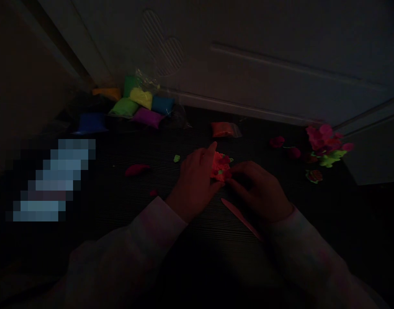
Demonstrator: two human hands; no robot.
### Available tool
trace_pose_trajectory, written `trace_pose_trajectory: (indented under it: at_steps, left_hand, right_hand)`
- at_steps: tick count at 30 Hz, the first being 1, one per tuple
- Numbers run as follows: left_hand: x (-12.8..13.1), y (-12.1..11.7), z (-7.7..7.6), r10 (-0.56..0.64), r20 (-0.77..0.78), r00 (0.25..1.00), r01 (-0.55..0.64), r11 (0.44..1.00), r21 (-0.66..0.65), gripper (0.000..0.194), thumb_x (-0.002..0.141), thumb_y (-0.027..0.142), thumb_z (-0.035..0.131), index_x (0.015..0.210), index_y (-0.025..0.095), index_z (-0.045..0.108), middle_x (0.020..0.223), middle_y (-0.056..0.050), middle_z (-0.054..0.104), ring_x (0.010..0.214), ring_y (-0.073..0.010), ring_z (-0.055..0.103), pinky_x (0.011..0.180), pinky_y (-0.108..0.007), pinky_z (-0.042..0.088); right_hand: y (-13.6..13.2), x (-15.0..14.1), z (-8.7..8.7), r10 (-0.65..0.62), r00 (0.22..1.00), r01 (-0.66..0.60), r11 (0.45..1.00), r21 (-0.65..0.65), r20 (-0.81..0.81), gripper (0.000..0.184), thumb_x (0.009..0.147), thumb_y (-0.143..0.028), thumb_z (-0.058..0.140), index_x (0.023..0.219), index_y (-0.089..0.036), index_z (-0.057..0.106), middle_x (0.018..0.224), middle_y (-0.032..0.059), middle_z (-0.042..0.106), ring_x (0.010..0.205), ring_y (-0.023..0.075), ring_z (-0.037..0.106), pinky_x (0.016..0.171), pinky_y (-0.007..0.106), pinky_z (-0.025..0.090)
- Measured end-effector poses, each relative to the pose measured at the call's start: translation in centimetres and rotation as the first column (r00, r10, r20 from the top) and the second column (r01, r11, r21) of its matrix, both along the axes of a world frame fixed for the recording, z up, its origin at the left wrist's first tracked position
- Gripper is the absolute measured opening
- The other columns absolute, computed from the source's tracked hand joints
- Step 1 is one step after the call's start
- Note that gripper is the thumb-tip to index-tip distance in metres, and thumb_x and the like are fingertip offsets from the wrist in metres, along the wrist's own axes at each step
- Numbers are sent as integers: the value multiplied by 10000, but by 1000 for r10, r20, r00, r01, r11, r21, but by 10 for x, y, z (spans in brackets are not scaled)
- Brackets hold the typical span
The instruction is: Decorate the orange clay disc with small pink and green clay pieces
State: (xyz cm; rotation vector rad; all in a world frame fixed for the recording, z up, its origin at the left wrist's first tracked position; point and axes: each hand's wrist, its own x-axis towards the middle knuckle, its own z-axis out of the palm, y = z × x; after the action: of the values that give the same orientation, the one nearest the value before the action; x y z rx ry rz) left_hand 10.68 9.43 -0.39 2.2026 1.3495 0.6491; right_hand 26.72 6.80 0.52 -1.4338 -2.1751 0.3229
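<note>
In the dim light an orange-red clay piece [220, 165] with dark red petal-like shapes and small green bits sits between my hands on the dark table. My left hand [197, 182] is closed along its left side, the thumb at the lower edge. At the right edge, the fingers of my right hand [261, 189] pinch a dark red part of the same piece. A pink clay knife [240, 218] lies just below, partly under my right wrist. Left of my left hand are a small green clay scrap [176, 159], a red clay lump [137, 170] and a smaller one [154, 193].
Several colored clay packets [148, 116] are piled at the back left, with a blue packet [92, 123] nearby. An orange clay packet [223, 129] lies beyond my hands. Pink and green clay pieces [327, 139] cluster at right. A pale panel [248, 64] bounds the back; a pixelated bright patch covers the left.
</note>
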Motion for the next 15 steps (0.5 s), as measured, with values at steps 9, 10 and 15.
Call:
trace_pose_trajectory:
  at_steps: [9, 10, 15]
  left_hand:
    - [-3, 2, 2, -43, 63, 997, 45, 998, -32, 714, 689, 198, 596, 1287, 168, 207, 1182, -92, 416, 1107, -221, 385, 943, -384, 315]
    - [-3, 2, 2, -47, 68, 997, 50, 998, -34, 708, 690, 193, 592, 1285, 171, 210, 1188, -92, 415, 1116, -222, 381, 947, -386, 312]
    - [-5, 4, 5, -71, 63, 995, 74, 996, -46, 713, 683, 173, 596, 1285, 123, 218, 1214, -112, 411, 1159, -222, 349, 974, -371, 289]
  right_hand:
    - [-2, 1, -4, 42, 998, -45, 998, 49, 51, 129, 749, -213, 568, 858, -146, 563, 879, 79, 564, 851, 164, 527, 747, 294, 451]
    - [-2, 1, -4, 46, 997, -49, 998, 48, 57, 131, 750, -215, 567, 862, -148, 561, 883, 79, 563, 854, 165, 526, 752, 297, 452]
    - [-3, 1, -4, 62, 997, -65, 996, 68, 51, 121, 751, -213, 566, 863, -173, 545, 877, 63, 565, 838, 161, 530, 731, 302, 463]
